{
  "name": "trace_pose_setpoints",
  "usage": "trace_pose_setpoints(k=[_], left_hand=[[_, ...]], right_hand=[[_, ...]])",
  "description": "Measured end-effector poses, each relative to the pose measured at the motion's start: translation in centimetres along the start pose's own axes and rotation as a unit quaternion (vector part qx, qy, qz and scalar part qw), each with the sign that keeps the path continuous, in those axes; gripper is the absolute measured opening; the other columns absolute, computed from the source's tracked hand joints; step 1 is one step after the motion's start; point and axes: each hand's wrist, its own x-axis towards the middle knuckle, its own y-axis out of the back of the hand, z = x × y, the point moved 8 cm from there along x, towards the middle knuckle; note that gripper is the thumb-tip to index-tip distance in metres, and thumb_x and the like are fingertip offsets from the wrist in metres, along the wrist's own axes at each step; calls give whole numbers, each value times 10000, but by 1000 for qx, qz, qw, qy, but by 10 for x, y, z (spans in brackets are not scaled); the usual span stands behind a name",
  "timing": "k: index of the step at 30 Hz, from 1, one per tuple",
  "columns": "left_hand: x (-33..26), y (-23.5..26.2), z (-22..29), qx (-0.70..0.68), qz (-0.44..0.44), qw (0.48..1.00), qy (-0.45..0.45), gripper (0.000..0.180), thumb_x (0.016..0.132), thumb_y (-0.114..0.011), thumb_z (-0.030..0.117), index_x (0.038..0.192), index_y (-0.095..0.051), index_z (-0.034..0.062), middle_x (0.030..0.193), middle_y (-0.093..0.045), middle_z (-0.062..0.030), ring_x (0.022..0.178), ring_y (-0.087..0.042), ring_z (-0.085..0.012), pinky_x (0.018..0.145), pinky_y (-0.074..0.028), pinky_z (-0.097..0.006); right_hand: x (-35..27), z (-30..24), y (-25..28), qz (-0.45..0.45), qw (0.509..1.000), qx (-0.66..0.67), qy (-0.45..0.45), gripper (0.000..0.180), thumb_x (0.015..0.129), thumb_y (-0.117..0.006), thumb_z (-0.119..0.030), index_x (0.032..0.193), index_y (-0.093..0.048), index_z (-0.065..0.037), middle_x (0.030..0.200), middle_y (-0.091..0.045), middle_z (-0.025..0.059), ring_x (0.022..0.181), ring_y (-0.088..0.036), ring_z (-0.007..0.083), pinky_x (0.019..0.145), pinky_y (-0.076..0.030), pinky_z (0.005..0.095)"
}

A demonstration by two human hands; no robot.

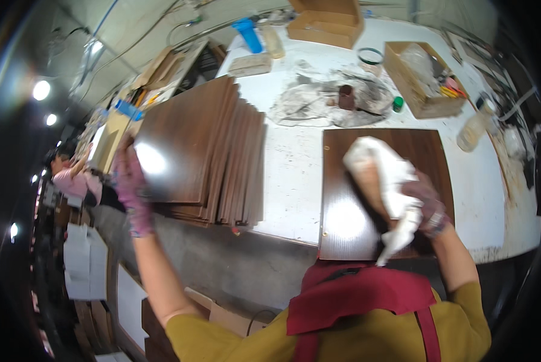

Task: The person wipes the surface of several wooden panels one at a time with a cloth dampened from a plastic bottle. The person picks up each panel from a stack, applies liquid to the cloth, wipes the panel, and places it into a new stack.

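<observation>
My left hand (130,178), in a pink patterned glove with bare fingertips, grips the left edge of the top dark brown board (183,136) on a fanned stack. Motion blurs its fingers a little. At the right, another dark brown board (349,181) lies flat on the white table, near its front edge. My right hand (424,199), gloved too, is closed on a bunched white cloth (391,175) over this board. The cloth is blurred and hangs down toward the board's near edge. Small light holes show along the board's left side.
Behind the board lies a stained cloth (300,99) with a dark brown jar (346,98). A cardboard box (397,75), a bottle (477,130) and a green cap (398,104) stand right; a blue cup (248,36) stands at the back. Another person (77,181) works far left.
</observation>
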Motion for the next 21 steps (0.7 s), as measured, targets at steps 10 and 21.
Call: trace_pose_setpoints(k=[10,21], left_hand=[[-56,55,-411,279,-276,906,160,350,978,-472,207,1290,-493,50,1294,-528,-228,1077,-573,-419,885,-482,-459],[-117,60,-275,-178,-252,914,263,306,1000,-462,153,1275,-452,19,1202,-572,-99,1114,-551,-175,938,-430,-284]], right_hand=[[85,28,-194,-219,882,-376,182,261,960,-547,-203,1185,-638,-105,1168,-632,95,1116,-573,236,969,-445,354],[122,19,-329,-468,807,-343,109,431,984,-528,-269,1337,-523,-23,1357,-555,81,1251,-503,166,1067,-379,312]])
